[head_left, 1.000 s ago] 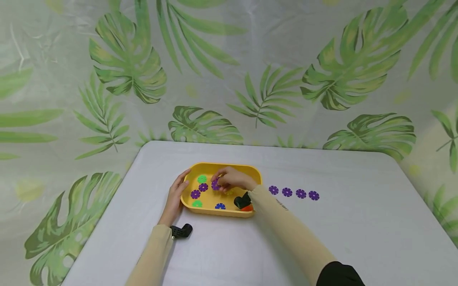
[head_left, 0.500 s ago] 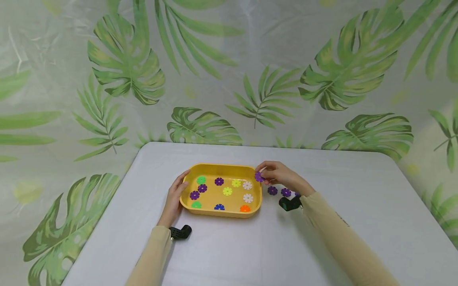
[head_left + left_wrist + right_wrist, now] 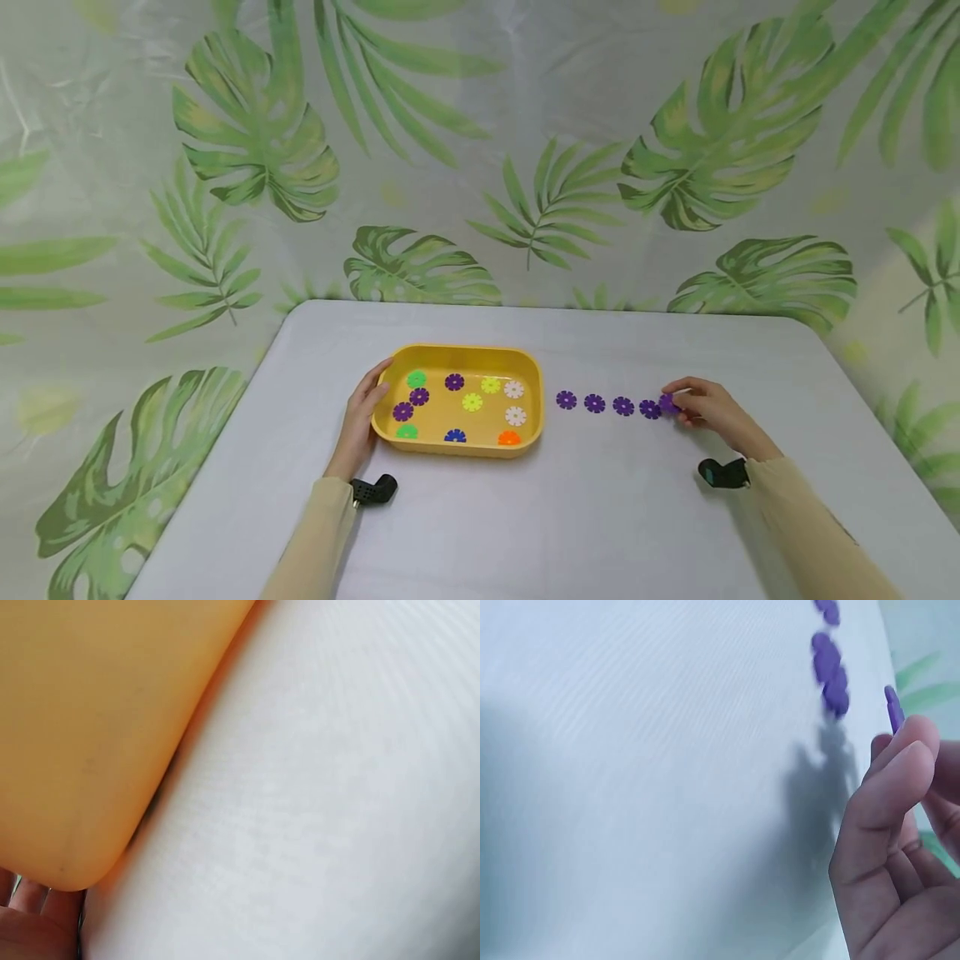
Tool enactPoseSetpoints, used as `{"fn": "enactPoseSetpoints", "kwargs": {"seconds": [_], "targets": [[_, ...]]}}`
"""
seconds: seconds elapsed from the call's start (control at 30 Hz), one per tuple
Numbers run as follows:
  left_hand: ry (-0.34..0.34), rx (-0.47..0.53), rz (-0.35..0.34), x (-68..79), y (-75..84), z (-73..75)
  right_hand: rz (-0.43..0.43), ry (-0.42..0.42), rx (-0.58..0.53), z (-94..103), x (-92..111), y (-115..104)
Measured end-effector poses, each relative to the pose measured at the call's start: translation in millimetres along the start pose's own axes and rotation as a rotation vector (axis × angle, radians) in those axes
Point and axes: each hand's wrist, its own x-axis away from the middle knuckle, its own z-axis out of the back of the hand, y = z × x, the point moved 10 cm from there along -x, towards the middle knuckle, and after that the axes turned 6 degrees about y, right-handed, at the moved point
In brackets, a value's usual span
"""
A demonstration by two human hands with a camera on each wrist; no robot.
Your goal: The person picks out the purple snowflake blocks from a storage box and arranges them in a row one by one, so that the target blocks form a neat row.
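A yellow tray (image 3: pixel 457 448) stands left of the table's middle. At its left end my left hand (image 3: pixel 360 417) grips the rim; in the left wrist view, fingers (image 3: pixel 30 896) show at the tray's corner. My right hand (image 3: pixel 712 412) pinches a purple snowflake disc (image 3: pixel 670 403) between thumb and fingertips. In the right wrist view this disc stands on edge, raised above the cloth. To its left a row of several purple snowflake discs (image 3: pixel 595 403) lies on the table, the nearest one (image 3: pixel 649 409) just beside the held disc.
Inside the tray lie more snowflake discs: green (image 3: pixel 416 379), purple (image 3: pixel 454 382), yellow (image 3: pixel 472 402), white (image 3: pixel 515 415), blue (image 3: pixel 455 436) and orange (image 3: pixel 509 437). White cloth (image 3: pixel 555 517) covers the table. Behind its far edge hangs a leaf-patterned curtain (image 3: pixel 570 100).
My right hand has taken a purple disc out of the tray and carried it right, past the rim, to the right end of the row. The left hand stays on the tray.
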Motion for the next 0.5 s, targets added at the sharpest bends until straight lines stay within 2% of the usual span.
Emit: {"fn": "enactPoseSetpoints", "kwargs": {"seconds": [0.17, 0.4, 0.5], "targets": [[0.009, -0.003, 0.007, 0.2, -1.3, 3.3, 0.006, 0.059, 0.068, 11.4, 5, 13], [-0.004, 0.015, 0.019, 1.4, -2.1, -0.2, 0.032, 0.133, 0.327, 14.9, 6, 3], [0.002, 0.014, 0.019, 1.2, -1.9, -0.4, 0.027, 0.145, 0.299, 10.8, 4, -8]]}}
